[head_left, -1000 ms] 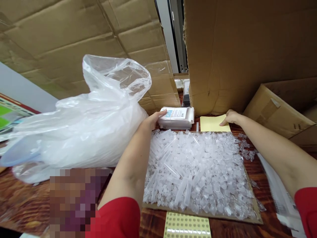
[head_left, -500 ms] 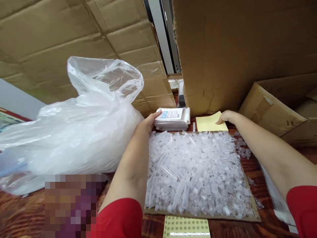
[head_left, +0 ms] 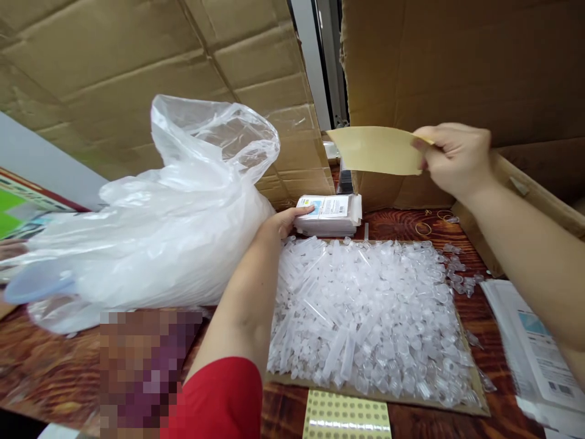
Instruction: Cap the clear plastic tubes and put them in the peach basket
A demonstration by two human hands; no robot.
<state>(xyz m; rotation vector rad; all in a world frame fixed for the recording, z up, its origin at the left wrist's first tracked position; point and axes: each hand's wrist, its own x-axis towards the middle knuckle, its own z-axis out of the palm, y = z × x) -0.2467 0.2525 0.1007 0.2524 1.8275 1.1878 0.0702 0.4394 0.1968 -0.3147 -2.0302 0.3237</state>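
Right hand (head_left: 452, 155) pinches a yellow sheet (head_left: 377, 150), raised above the table (head_left: 46, 366). Left hand (head_left: 281, 222), fingers loosely spread, rests on a packet stack (head_left: 331, 213) beside clear tubes (head_left: 365, 311).

The left hand (head_left: 282, 221) reaches far, fingers flat and extended; the right hand (head_left: 452, 157) is raised, fingertips pinched together.

Dark wooden table (head_left: 46, 366) bearing cardboard sheet (head_left: 475, 399) of clear tubes, with plastic bag (head_left: 150, 244) just left of the sheet.
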